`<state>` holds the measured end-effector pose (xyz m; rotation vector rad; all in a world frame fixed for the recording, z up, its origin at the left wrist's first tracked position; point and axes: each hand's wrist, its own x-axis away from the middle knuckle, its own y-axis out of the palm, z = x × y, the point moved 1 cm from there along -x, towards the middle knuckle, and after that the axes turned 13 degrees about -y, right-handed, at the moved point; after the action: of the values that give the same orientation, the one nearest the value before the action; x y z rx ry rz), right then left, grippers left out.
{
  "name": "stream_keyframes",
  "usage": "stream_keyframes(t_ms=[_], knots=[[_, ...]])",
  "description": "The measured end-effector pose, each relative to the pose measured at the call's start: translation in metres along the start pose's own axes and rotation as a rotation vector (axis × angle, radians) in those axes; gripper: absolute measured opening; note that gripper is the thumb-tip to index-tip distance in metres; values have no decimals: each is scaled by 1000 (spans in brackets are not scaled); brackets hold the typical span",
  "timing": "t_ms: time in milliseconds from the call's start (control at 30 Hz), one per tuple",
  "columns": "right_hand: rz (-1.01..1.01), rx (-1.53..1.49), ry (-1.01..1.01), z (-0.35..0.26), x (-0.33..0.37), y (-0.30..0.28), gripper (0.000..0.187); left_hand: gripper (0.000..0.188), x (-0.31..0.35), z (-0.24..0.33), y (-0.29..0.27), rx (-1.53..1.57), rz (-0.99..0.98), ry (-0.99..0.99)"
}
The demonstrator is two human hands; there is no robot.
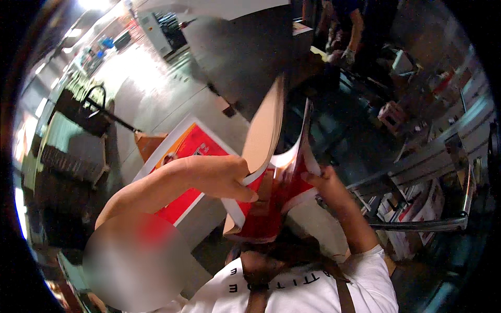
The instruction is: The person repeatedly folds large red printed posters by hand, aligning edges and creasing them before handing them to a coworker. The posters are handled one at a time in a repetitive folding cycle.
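My left hand (233, 180) is closed on a curled bundle of printed sheets (262, 216), red on the face and plain brown on the back. Its thumb lies over the red face while the brown side bends up above the knuckles. My right hand (324, 181) pinches the right-hand part of the sheets, where a red sheet with a white margin bows upward. The sheets are held up in front of my chest. Beyond my left forearm, another red printed sheet (209, 146) with an orange band and white border shows, partly covered by the arm.
An orange pallet jack (148, 143) with a dark handle stands to the left, near tall stacks of sheets (73, 141). On the right is a machine with a metal rail (433, 225). Another person's arm (357, 31) shows at the far right. A grey cabinet (153, 34) stands far off.
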<state>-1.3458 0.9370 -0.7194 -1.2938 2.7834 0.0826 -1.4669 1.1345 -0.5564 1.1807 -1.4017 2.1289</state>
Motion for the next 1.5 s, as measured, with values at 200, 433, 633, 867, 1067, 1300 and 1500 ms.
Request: stream_keyframes(t_ms=[200, 433, 633, 867, 1067, 1300, 1500], knots=[[155, -94, 108, 76, -29, -96, 17, 55, -142, 48, -23, -92, -8, 147], [334, 114, 225, 67, -72, -199, 27, 50, -289, 113, -80, 53, -148, 296], [345, 223, 309, 84, -123, -279, 26, 37, -376, 184, -162, 152, -228, 293], [381, 115, 179, 70, -222, -355, 27, 28, -419, 245, -261, 257, -112, 142], [357, 141, 194, 72, -272, -420, 28, 29, -461, 269, -320, 321, -74, 219], [324, 237, 203, 91, -293, -478, 28, 30, -516, 281, -336, 245, -90, 128], [505, 591, 190, 129, -314, -553, 30, 34, -525, 268, -384, 514, 235, 223]])
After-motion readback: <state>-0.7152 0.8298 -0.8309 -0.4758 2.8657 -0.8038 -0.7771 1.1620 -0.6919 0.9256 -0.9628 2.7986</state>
